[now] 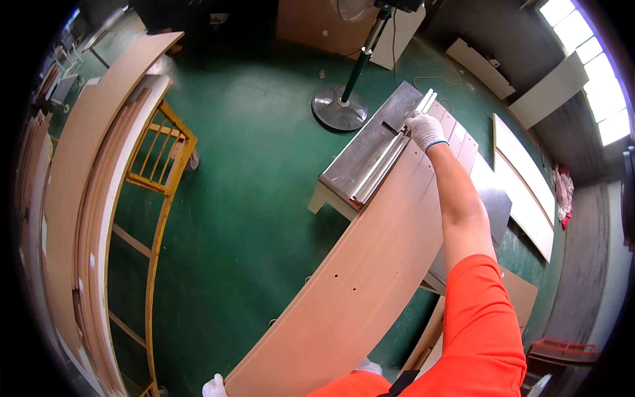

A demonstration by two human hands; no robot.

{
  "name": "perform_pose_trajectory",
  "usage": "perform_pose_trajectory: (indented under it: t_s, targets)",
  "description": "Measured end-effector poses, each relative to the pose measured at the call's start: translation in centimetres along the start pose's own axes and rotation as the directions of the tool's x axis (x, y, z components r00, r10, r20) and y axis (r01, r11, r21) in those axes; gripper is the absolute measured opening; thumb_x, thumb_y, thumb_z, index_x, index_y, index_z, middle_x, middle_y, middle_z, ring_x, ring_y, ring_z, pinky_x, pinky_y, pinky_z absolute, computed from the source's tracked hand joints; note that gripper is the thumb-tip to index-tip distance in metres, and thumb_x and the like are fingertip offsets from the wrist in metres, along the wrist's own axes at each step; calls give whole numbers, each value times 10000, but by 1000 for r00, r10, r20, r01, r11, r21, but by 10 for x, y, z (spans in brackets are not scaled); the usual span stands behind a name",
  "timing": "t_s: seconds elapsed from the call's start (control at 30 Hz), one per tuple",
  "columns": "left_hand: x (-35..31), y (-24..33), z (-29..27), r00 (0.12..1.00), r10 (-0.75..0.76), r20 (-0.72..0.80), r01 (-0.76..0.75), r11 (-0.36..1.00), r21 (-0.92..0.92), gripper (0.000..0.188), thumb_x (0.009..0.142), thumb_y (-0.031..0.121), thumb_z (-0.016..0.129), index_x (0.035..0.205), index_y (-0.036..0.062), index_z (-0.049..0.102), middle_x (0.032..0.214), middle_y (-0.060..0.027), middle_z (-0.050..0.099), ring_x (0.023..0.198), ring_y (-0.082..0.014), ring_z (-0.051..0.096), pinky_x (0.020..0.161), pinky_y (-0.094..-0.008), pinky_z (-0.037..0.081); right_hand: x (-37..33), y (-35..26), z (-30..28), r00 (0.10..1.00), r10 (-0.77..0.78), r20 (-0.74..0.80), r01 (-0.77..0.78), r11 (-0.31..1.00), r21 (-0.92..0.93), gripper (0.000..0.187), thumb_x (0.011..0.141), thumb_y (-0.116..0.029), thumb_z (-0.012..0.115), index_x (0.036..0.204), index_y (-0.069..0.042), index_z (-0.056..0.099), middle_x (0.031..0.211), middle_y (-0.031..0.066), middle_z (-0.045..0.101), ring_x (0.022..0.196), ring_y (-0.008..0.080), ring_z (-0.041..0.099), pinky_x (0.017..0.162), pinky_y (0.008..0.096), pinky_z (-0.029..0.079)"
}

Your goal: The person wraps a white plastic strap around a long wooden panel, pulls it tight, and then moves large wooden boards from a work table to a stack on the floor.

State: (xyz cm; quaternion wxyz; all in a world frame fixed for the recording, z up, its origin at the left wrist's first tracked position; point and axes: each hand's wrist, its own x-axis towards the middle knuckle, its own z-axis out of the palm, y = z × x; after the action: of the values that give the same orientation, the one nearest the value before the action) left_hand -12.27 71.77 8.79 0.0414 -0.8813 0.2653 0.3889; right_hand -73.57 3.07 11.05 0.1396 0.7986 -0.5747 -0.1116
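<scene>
A long light-brown wood board (pixel 357 278) runs from the lower edge up onto a machine with a grey metal table (pixel 357 155). Small drilled holes show in its face. Along the board's far left edge lies a pale metal rail (pixel 382 169). My right hand (pixel 426 130), in a white knit glove, reaches over the board's far part with its fingers bent over this rail. At the board's near left corner is my left hand (pixel 215 386), gloved too and closed on the edge; its fingers are partly hidden.
A yellow cart (pixel 159 231) stacked with long boards (pixel 89 198) stands to the left. Beyond the machine is a fan's round base (pixel 339 108). White panels (pixel 522 178) lie at the right. Something white (pixel 368 365) shows partly behind the board near my body. The floor (pixel 238 165) is green.
</scene>
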Motion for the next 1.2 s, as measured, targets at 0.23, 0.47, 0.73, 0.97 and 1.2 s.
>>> perform_pose_trajectory:
  t_s: [0.23, 0.47, 0.73, 0.97, 1.2]
  targets:
    - [4, -12, 5, 999, -39, 11, 38, 999, 9, 667, 1002, 545, 461, 812, -55, 684, 789, -248, 677, 730, -375, 598, 743, -498, 448, -33, 22, 29, 848, 524, -85, -468, 813, 347, 230, 916, -212, 544, 996, -74, 710, 1006, 207, 703, 975, 397, 675, 848, 496, 531]
    - [7, 2, 0, 998, -48, 50, 47, 999, 17, 746, 998, 603, 413, 852, -75, 689, 808, -258, 677, 744, -373, 598, 776, -494, 452, -228, 105, 47, 747, 592, 303, -493, 188, 849, 293, 980, -301, 580, 1108, -62, 691, 833, 184, 691, 755, 288, 679, 754, 412, 536]
    - [26, -29, 12, 997, -76, 13, 77, 996, -55, 769, 990, 628, 469, 792, -94, 650, 700, -144, 612, 672, -236, 490, 679, -445, 436, -353, 115, 27, 738, 614, 280, -547, 787, -284, 443, 1010, -410, 487, 899, -48, 716, 877, 167, 724, 859, 341, 717, 764, 454, 559]
    - [31, -40, 14, 996, -90, -3, 90, 993, -78, 747, 1030, 579, 432, 915, -118, 677, 788, -116, 674, 708, -215, 539, 682, -406, 470, -406, 126, 12, 828, 343, 445, -270, 937, -220, 372, 986, -347, 489, 851, -90, 721, 837, 144, 731, 787, 325, 728, 688, 454, 569]
    - [18, -11, 11, 990, -141, -4, 140, 985, -103, 744, 1033, 573, 440, 896, -127, 648, 748, -78, 598, 701, -204, 466, 663, -404, 435, -417, 147, 69, 696, 496, 519, -303, 859, -413, 172, 858, -169, 584, 871, -102, 742, 821, 117, 749, 788, 300, 748, 668, 452, 566]
